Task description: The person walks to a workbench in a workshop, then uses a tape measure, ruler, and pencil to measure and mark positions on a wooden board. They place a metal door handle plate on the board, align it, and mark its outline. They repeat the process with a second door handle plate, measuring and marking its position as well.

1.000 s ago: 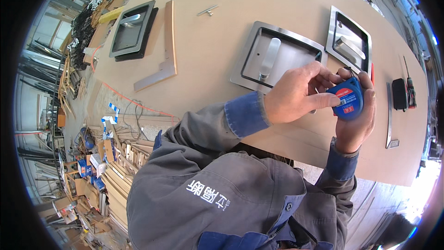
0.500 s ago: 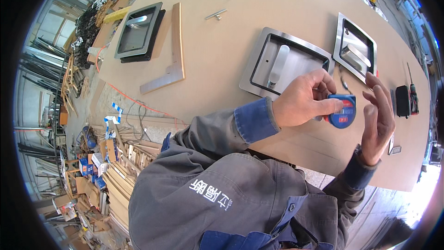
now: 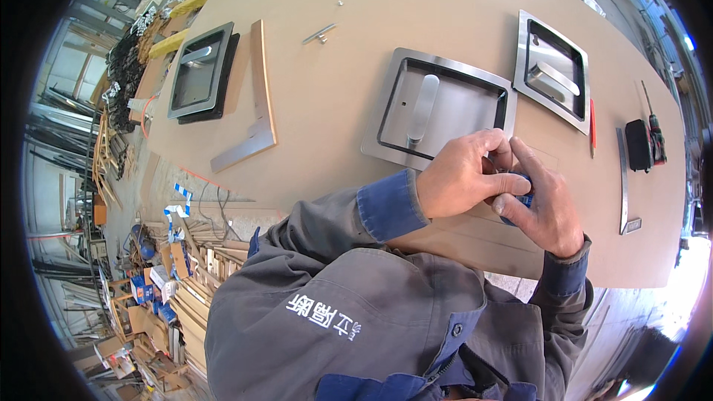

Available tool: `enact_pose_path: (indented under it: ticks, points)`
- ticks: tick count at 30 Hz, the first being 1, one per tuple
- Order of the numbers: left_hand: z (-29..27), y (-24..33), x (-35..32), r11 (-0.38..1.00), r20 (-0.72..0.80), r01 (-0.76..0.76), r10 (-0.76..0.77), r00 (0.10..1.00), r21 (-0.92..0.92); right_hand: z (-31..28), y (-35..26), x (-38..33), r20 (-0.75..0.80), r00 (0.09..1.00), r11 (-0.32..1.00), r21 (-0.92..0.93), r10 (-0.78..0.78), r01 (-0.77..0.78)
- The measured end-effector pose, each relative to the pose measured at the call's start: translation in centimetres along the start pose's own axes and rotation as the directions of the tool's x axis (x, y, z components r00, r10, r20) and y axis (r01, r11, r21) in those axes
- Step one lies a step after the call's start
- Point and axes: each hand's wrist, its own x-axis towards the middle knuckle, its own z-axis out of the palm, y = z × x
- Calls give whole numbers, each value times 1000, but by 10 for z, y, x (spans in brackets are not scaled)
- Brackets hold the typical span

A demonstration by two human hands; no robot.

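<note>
Both my hands meet over the tan board (image 3: 334, 104), just below a square stainless recessed pull plate (image 3: 438, 104). A small round blue tape measure (image 3: 524, 198) is held between them and is mostly hidden by my fingers. My left hand (image 3: 464, 177) grips it from the left with the thumb on top. From the right, my right hand (image 3: 548, 204) wraps around it. Grey jacket sleeves with blue cuffs cover both forearms.
A second recessed plate (image 3: 553, 74) lies at the right and a third, on a dark backing (image 3: 197, 70), at the far left beside a carpenter's square (image 3: 256, 108). A small bar handle (image 3: 319, 32), a red pencil (image 3: 592, 128), a steel ruler (image 3: 622, 178) and a black tool (image 3: 639, 145) also lie on the board.
My right hand, spread open beside the tape measure half a second ago, has closed over it. Both hands have drawn together, covering most of the blue case.
</note>
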Motion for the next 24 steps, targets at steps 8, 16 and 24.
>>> enact_pose_path:
  ticks: [8,16,24]
  points:
    - [-40,38,1,985,-281,-170,165,945,7,-37,30,0,-26,985,982,-80,172,-174]
    - [-50,34,1,823,-140,-256,372,918,506,-69,94,-1,-205,915,905,328,347,-270]
    - [-35,1,-19,135,272,-295,168,948,946,-61,120,11,-307,865,838,507,396,-203]
